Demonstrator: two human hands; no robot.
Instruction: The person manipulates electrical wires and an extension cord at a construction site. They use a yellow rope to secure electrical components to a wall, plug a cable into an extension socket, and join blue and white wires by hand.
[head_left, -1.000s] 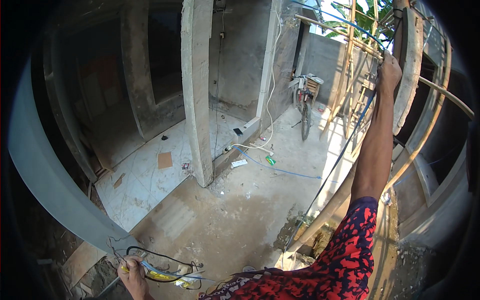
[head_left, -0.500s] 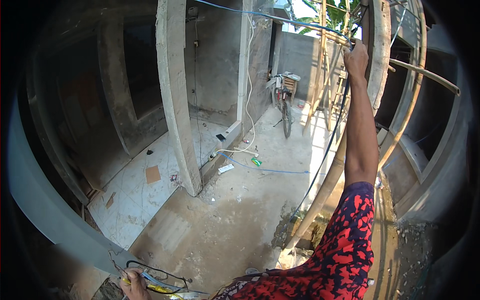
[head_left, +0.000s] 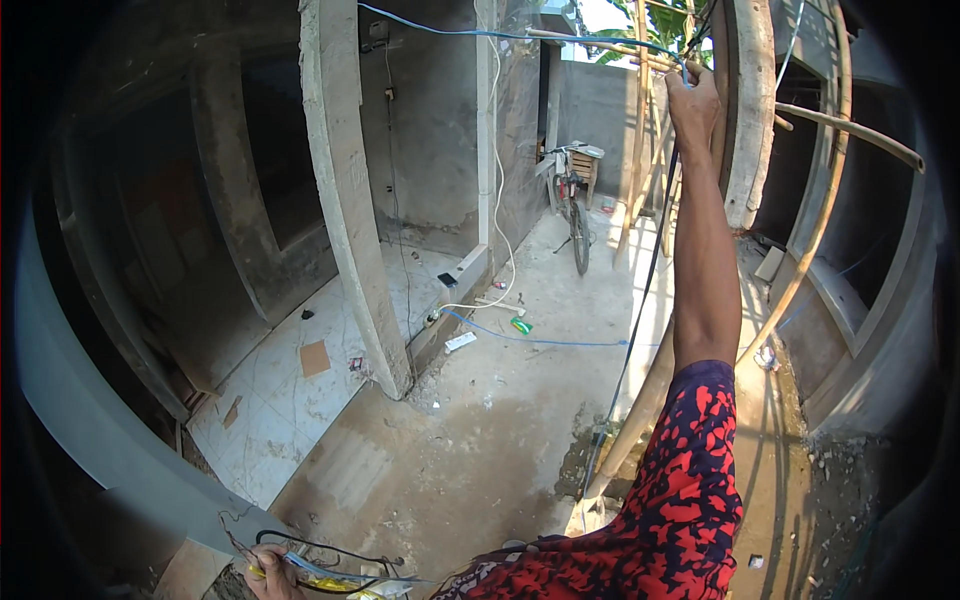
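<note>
My right hand point(head_left: 693, 105) is raised high at arm's length beside a concrete post point(head_left: 748, 120). Its fingers are closed on a blue cable point(head_left: 480, 33), which runs off to the upper left. A dark cable point(head_left: 648, 290) hangs below that hand toward the floor. Low at the left, my left hand point(head_left: 268, 578) is closed round a bundle of wires. A thin wire with a bent tip point(head_left: 232, 535) sticks up from it, and a black cable point(head_left: 335, 547) loops out beside a yellow thing point(head_left: 325, 584) whose kind I cannot make out.
Bamboo poles point(head_left: 815, 220) stand and lean at the right; one point(head_left: 855, 138) juts across near my arm. A concrete pillar point(head_left: 345, 190) rises left of centre. A bicycle point(head_left: 577, 220) stands at the back. A white cord point(head_left: 503, 180) and a blue cable point(head_left: 550, 342) cross the floor area.
My right hand has shifted slightly left in the view, still on the blue cable. The view has turned a little; my left hand keeps hold of the wires.
</note>
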